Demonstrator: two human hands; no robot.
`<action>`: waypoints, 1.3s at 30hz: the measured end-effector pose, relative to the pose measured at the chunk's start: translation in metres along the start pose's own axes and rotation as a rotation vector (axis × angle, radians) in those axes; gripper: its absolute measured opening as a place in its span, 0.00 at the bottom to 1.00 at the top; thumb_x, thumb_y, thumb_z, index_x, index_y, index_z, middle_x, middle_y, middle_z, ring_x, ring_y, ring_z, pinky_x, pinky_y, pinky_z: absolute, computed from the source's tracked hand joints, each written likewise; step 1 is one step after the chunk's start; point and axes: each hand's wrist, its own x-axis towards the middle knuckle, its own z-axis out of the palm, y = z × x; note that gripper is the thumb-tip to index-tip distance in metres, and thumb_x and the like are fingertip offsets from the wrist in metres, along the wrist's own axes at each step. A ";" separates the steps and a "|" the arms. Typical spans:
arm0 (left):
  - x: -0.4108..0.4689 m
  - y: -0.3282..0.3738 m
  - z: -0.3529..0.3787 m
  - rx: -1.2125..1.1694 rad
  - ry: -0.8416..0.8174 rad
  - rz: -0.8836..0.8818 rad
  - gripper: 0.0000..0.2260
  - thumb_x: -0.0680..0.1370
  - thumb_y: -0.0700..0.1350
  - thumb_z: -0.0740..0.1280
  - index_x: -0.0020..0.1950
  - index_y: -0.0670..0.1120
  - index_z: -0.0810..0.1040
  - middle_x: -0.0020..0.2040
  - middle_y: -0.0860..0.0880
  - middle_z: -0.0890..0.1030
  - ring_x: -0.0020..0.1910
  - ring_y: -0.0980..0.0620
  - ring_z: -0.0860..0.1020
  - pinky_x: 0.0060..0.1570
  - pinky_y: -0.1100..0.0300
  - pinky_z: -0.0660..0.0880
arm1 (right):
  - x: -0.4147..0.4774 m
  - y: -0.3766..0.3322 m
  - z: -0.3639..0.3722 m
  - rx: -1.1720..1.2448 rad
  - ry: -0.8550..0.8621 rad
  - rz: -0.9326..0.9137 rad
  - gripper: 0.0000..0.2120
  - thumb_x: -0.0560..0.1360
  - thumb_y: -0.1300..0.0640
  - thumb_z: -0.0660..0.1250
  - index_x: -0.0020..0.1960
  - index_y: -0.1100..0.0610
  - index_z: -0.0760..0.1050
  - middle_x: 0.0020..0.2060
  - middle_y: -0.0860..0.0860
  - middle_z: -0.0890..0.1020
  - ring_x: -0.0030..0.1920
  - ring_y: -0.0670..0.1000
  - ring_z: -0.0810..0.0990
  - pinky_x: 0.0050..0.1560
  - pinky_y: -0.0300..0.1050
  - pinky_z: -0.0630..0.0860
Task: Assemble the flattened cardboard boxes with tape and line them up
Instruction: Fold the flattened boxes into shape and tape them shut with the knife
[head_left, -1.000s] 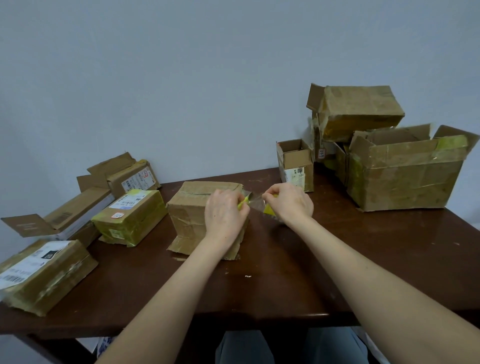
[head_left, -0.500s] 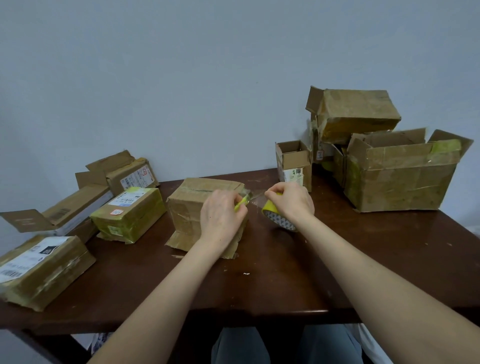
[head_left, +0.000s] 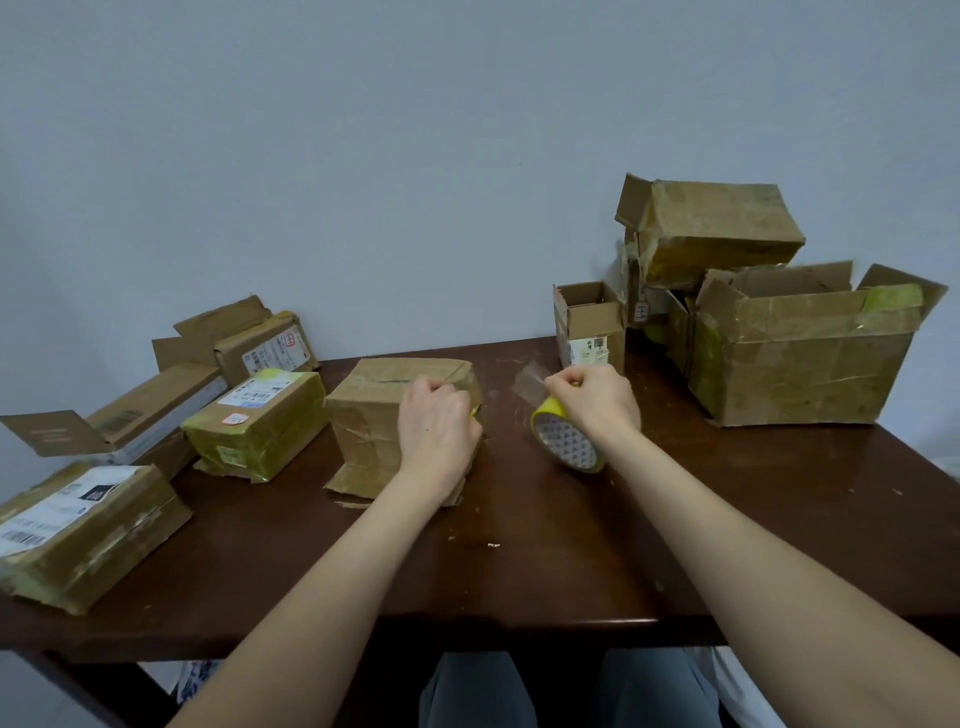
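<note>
A worn brown cardboard box (head_left: 371, 415) stands at the middle of the dark wooden table (head_left: 545, 571), its bottom flaps splayed on the tabletop. My left hand (head_left: 439, 431) lies against the box's right side. Its fingers are curled round a small yellow tool (head_left: 474, 411), of which only a sliver shows. To the right, my right hand (head_left: 592, 402) grips a yellow-edged tape roll (head_left: 566, 441) just above the table. A short clear tape end (head_left: 530, 382) sticks up from the roll, apart from the box.
Several taped boxes lie at the left: a yellow-taped one (head_left: 260, 421), a labelled one (head_left: 88, 530) at the edge, and open ones behind. At the back right stand a small open box (head_left: 589, 325), a large open box (head_left: 800, 358) and another stacked above.
The tape strip stretched between box and roll has parted. My right hand has drawn the roll to the right and lower. My left hand has settled onto the box's right side.
</note>
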 end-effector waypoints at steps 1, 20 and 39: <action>0.000 -0.004 0.003 0.000 0.011 0.021 0.07 0.75 0.45 0.65 0.44 0.45 0.82 0.44 0.50 0.82 0.54 0.48 0.71 0.49 0.56 0.69 | 0.002 0.004 -0.005 0.005 0.017 0.012 0.08 0.77 0.46 0.63 0.48 0.46 0.81 0.44 0.47 0.78 0.45 0.50 0.74 0.42 0.44 0.71; 0.000 0.091 0.021 -0.378 -0.027 0.218 0.12 0.76 0.52 0.67 0.57 0.50 0.78 0.51 0.52 0.75 0.53 0.53 0.74 0.44 0.58 0.75 | 0.017 0.052 -0.066 0.261 0.218 0.016 0.11 0.78 0.48 0.64 0.53 0.50 0.82 0.48 0.47 0.81 0.48 0.46 0.74 0.45 0.42 0.68; 0.063 0.152 -0.002 -0.626 -0.153 0.106 0.07 0.74 0.50 0.72 0.45 0.48 0.85 0.38 0.52 0.81 0.42 0.52 0.79 0.42 0.57 0.76 | 0.008 0.073 -0.084 0.038 0.212 -0.103 0.11 0.80 0.47 0.61 0.53 0.50 0.80 0.49 0.50 0.83 0.51 0.53 0.79 0.47 0.48 0.74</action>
